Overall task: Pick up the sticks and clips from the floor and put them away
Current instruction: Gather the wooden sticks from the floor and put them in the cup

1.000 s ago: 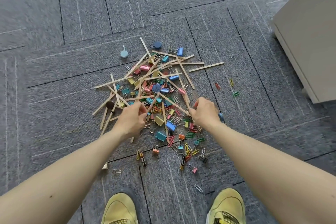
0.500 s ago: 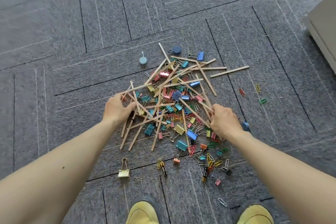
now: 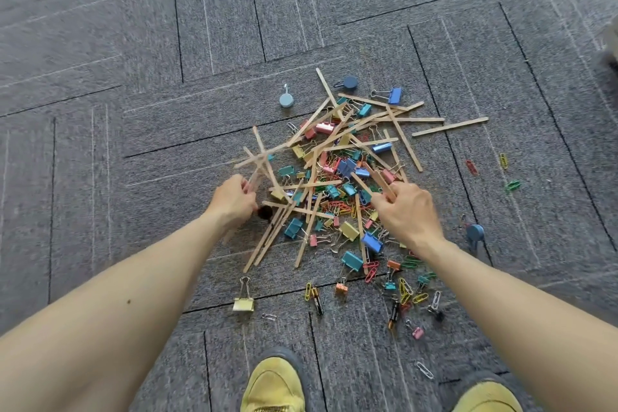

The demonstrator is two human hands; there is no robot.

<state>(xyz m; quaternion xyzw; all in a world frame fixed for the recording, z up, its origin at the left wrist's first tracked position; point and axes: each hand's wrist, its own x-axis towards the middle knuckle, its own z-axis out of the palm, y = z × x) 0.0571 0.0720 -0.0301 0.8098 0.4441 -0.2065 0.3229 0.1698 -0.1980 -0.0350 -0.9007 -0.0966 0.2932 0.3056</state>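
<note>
Well, I count two hands down at one pile on the carpet (image 3: 133,77). The left hand (image 3: 234,201) curls its fingers round a blurred bunch of sticks (image 3: 403,139) at the pile's left edge; how many it holds I cannot tell. The right hand (image 3: 406,211) pinches two sticks between thumb and fingers at the right side. The other sticks lie crossed, too tangled for me to count, with one lone stick (image 3: 449,127) apart at the far right. Clips (image 3: 372,242) are mixed through them and spill toward two yellow shoes (image 3: 274,385). One yellow clip (image 3: 243,304) sits alone, three paper clips (image 3: 471,167) lie off right, and three blue discs (image 3: 285,100) ring the pile.
</note>
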